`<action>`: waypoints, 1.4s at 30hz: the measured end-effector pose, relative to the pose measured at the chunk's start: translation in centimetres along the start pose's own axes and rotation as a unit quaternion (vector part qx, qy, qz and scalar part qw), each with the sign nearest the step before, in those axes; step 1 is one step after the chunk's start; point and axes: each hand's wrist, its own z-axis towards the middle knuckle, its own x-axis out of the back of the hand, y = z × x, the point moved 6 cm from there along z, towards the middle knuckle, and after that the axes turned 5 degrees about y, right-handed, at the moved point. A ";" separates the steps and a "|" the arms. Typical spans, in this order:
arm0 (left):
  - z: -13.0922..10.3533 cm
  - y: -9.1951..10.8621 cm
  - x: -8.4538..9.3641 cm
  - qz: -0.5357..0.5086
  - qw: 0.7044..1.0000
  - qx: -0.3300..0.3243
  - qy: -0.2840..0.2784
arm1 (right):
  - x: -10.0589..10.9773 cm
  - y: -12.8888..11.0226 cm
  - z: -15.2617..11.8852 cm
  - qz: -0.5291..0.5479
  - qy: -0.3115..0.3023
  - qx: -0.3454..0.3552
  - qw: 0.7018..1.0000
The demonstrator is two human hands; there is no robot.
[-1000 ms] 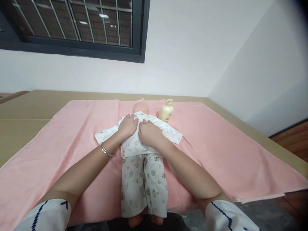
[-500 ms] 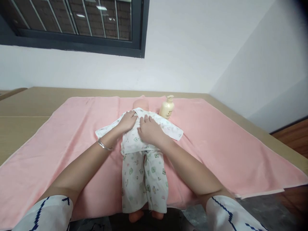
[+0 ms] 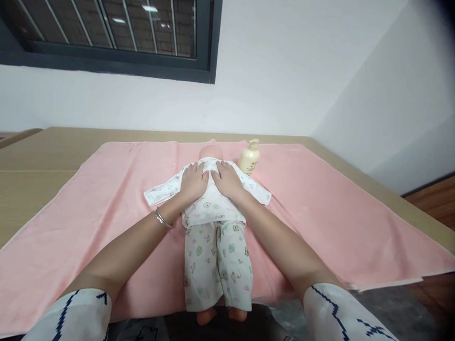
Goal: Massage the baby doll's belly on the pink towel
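A baby doll (image 3: 211,152) lies on a pink cloth (image 3: 135,265), head toward the wall and feet over the near edge. It wears a white printed pajama top (image 3: 209,203) and matching pants (image 3: 234,265). My left hand (image 3: 194,182), with a silver bangle (image 3: 162,218) at the wrist, rests flat on the left of the doll's upper torso. Flat on the right side of the torso lies my right hand (image 3: 229,181). Both hands have fingers extended, thumbs close to each other. The doll's sleeves spread out to either side.
A cream pump bottle (image 3: 249,157) stands on the cloth right of the doll's head. Beneath the cloth is a wooden tabletop (image 3: 71,147) against a white wall (image 3: 266,71). A dark-framed window (image 3: 209,47) is at the upper left.
My left hand has shifted from the top's neckline to lie flat on the torso. My right hand has flattened and moved slightly up and right.
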 end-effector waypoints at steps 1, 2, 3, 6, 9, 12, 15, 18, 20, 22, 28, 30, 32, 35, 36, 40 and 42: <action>0.0 0.0 0.2 0.003 1.000 0.001 0.001 | 0.1 -0.1 -0.1 -0.001 -0.003 0.002 1.000; -0.1 0.2 0.3 0.005 1.000 0.003 0.001 | 0.3 -0.2 -0.1 -0.001 -0.007 0.007 1.000; -0.3 0.4 0.6 0.009 1.000 0.004 0.002 | 0.6 -0.2 0.0 0.001 -0.012 0.014 1.000; -1.2 1.4 1.2 0.031 0.999 0.009 0.004 | 1.4 0.0 0.2 0.018 -0.035 0.041 0.998; -2.4 2.8 1.4 0.046 0.999 -0.006 -0.003 | 2.3 0.2 0.4 0.025 -0.049 0.059 0.997; -2.6 3.2 1.1 0.025 0.999 -0.021 -0.014 | 2.7 -0.4 0.1 -0.004 -0.052 0.054 0.997; -1.3 1.6 0.9 -0.011 0.999 -0.009 -0.030 | 2.5 -2.2 -1.3 -0.075 -0.052 0.014 0.996; 0.3 -0.2 1.0 -0.051 0.997 0.004 -0.051 | 2.1 -4.7 -3.2 -0.130 -0.056 0.020 0.990; 0.6 -0.4 1.2 -0.050 0.997 0.000 -0.051 | 2.1 -5.6 -3.8 -0.128 -0.059 0.046 0.989; -0.2 0.5 1.5 -0.009 0.999 -0.006 -0.035 | 2.3 -5.2 -3.3 -0.095 -0.058 0.054 0.992; -4.2 4.9 1.5 0.065 0.996 -0.057 -0.012 | 2.6 0.6 0.5 0.015 -0.046 -0.002 0.999; -3.9 4.7 1.4 0.046 0.997 -0.063 -0.024 | 2.5 1.0 0.7 0.017 -0.054 -0.010 0.998; -2.7 3.4 1.4 0.021 0.998 -0.048 -0.036 | 2.5 0.1 0.0 0.002 -0.055 -0.009 0.998; -0.5 1.1 1.3 -0.013 0.998 -0.031 -0.046 | 2.3 -2.6 -1.9 -0.043 -0.057 0.018 0.997; -0.1 0.7 1.3 -0.019 0.998 -0.030 -0.048 | 2.2 -3.4 -2.5 -0.059 -0.059 0.033 0.996; -0.9 1.1 1.3 0.008 0.999 -0.006 -0.032 | 1.9 -3.5 -2.1 -0.026 -0.052 0.046 0.997; -2.3 2.3 1.3 0.032 0.999 -0.006 -0.023 | 1.9 -1.9 -0.9 0.014 -0.039 0.030 0.999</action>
